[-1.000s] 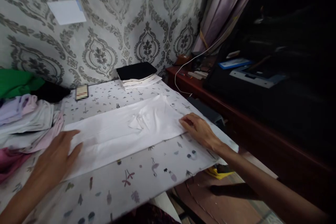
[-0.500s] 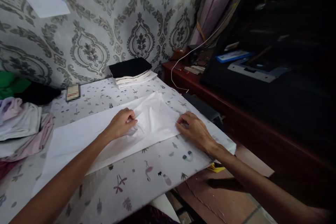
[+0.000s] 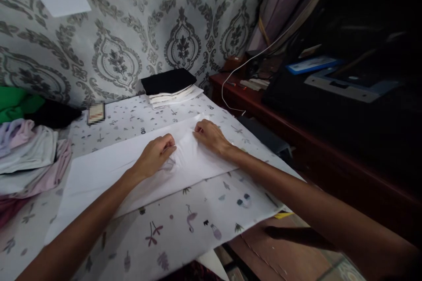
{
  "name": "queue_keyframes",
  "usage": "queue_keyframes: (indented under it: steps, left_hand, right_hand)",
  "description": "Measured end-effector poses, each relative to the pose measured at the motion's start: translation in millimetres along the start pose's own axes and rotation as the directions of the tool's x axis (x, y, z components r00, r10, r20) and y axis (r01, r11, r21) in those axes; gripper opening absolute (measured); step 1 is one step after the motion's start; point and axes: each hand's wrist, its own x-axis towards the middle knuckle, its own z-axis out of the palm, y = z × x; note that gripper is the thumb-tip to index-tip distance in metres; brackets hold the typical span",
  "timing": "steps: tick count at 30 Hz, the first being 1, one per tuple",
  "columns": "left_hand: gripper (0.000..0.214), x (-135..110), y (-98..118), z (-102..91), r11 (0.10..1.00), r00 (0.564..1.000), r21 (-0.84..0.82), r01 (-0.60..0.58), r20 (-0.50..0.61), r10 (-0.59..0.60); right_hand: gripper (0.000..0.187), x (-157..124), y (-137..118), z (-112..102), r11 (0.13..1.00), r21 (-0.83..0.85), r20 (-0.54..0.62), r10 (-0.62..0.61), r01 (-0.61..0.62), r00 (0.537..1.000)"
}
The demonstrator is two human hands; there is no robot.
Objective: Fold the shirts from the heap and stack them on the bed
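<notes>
A white cloth (image 3: 99,167) lies as a long folded strip across the patterned table cover (image 3: 171,224). My left hand (image 3: 154,154) is closed on the cloth near its middle, thumb and fingers pinching it, with small creases around the fingertips. A short way to the right, my right hand (image 3: 212,137) has its fingers curled and pinched on the same cloth, closer to its far edge. Its wrist and forearm pass over the cloth's right end and hide part of it.
Folded cloths with a black one (image 3: 168,81) on top are stacked by the patterned wall. Loose clothes (image 3: 33,149) lie in a heap at the left, near a small card-like item (image 3: 96,113). A white cable (image 3: 227,85) hangs beside the dark red cabinet (image 3: 316,158) at the right.
My right hand has moved left and away from me, from the cloth's right end toward its far middle. My left hand stays pinched on it. The cloth's right part looks flatter.
</notes>
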Motion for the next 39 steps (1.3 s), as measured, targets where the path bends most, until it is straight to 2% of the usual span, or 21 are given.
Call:
queue_keyframes:
  steps: [2,4,8,10,12,15,18,20,23,27,30,32,34,36,39]
  left_hand:
    - [0.014,-1,-2,-0.7,0.996,0.999,0.084,0.041,-0.023,-0.039]
    - [0.012,0,-4,0.1,0.979,0.995,0.177,0.098,-0.043,-0.092]
    - [0.009,0,-5,3.8,0.918,0.987,0.364,0.160,-0.050,-0.152]
    - [0.008,-1,-4,4.3,0.896,0.989,0.420,0.145,-0.041,-0.140]
    - [0.008,-3,-2,2.6,0.885,0.993,0.451,0.120,-0.041,-0.113]
    - [0.012,-1,1,-2.4,0.877,0.996,0.473,0.087,-0.070,-0.061]
    - [0.016,11,2,-3.7,0.888,0.997,0.459,0.014,-0.070,0.021]
    - [0.018,24,5,0.4,0.903,0.996,0.426,-0.053,-0.040,0.077]
    - [0.024,44,11,13.1,0.916,0.993,0.386,-0.109,0.011,0.114]
    - [0.029,66,15,32.6,0.910,0.992,0.394,-0.127,0.058,0.113]
    - [0.025,71,12,42.5,0.891,0.990,0.433,-0.137,0.021,0.142]
    - [0.023,71,9,46.4,0.879,0.986,0.453,-0.148,0.001,0.165]
    - [0.022,68,6,49.0,0.867,0.983,0.473,-0.160,-0.005,0.184]
    - [0.022,65,6,51.1,0.849,0.980,0.501,-0.169,-0.006,0.199]
    - [0.025,63,8,53.3,0.821,0.979,0.545,-0.170,0.001,0.202]
  right_hand:
    - [0.011,-4,3,1,0.997,0.049,-0.063,-0.048,0.052,0.997]
    - [0.015,-5,2,2,0.999,-0.004,-0.069,-0.052,0.052,0.996]
    - [0.021,-2,-6,5,0.969,-0.249,0.062,0.003,0.012,0.998]
    - [0.020,-1,-7,2,0.966,-0.259,0.095,0.011,0.014,0.995]
    - [0.020,-2,-4,-6,0.982,-0.190,0.071,0.012,0.002,0.997]
    - [0.022,-12,13,-29,0.999,0.000,0.011,0.047,-0.047,0.999]
    - [0.030,-34,36,-53,0.979,0.171,0.017,0.107,-0.108,0.994]
    - [0.038,-54,49,-62,0.972,0.193,0.036,0.128,-0.133,0.991]
    - [0.043,-84,60,-61,0.984,0.140,0.045,0.107,-0.112,0.993]
    - [0.026,-106,61,-47,0.986,0.146,0.039,0.081,-0.086,0.996]
    - [0.021,-109,62,-44,0.954,0.293,-0.009,0.074,-0.068,0.997]
    - [0.024,-109,62,-46,0.902,0.427,-0.003,0.082,-0.073,0.997]
    - [0.026,-107,63,-50,0.877,0.473,0.019,0.083,-0.082,0.996]
    - [0.024,-106,63,-51,0.917,0.391,0.032,0.078,-0.085,0.996]
    - [0.019,-104,59,-50,0.976,0.178,0.044,0.117,-0.123,0.992]
